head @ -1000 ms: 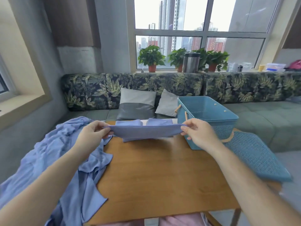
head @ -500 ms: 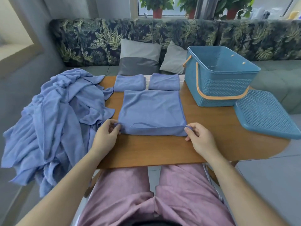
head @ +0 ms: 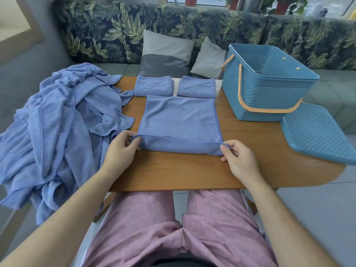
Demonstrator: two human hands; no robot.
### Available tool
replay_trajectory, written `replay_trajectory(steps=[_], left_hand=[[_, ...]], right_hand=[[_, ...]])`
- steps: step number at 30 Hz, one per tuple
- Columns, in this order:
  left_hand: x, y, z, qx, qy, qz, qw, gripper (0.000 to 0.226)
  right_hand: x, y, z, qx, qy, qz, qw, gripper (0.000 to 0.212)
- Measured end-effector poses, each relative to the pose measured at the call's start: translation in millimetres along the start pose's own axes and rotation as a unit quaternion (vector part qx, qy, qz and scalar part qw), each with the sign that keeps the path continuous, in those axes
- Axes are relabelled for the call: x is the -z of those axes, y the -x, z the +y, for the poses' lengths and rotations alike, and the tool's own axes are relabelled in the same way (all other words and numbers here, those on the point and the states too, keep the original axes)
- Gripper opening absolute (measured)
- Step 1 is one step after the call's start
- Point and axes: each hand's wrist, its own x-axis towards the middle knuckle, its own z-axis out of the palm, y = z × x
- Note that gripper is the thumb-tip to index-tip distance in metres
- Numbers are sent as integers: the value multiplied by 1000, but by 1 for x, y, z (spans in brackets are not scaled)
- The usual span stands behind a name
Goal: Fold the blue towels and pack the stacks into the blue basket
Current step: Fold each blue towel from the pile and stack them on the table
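On table (head: 173, 172): two folded towels (head: 153, 86)

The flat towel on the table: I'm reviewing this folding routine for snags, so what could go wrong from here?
1. The left hand and right hand pinch the flat towel by its near corners. Its far edge reaches the folded towels, so a forward fold might disturb them.
2. The pile of unfolded towels hangs off the table and may slide down.
3. The basket lid overhangs the right edge; an elbow could knock it.
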Motion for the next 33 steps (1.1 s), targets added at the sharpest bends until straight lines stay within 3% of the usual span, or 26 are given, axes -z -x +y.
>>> replay_trajectory(steps=[8,12,17,22,28,33], left_hand=[[8,9,0,-57,-38,23,997,9],[11,19,11,-29,-10,8,1000,6],[25,21,31,-19,48,-63,997,23],[24,18,35,4,52,-65,997,11],[12,-20,35,23,-37,12,999,10],[-7,-57,23,7,-118,29,993,6]], right_hand=[[4,7,-9,11,-24,-1,1000,10],[15,13,-13,-3,-36,-17,999,10],[37,15,-30,15,-105,-59,993,19],[40,10,-37,0,-118,-56,991,13],[20,-39,-32,-8,-58,-42,997,7],[-9,-83,-13,-24,49,-36,998,14]])
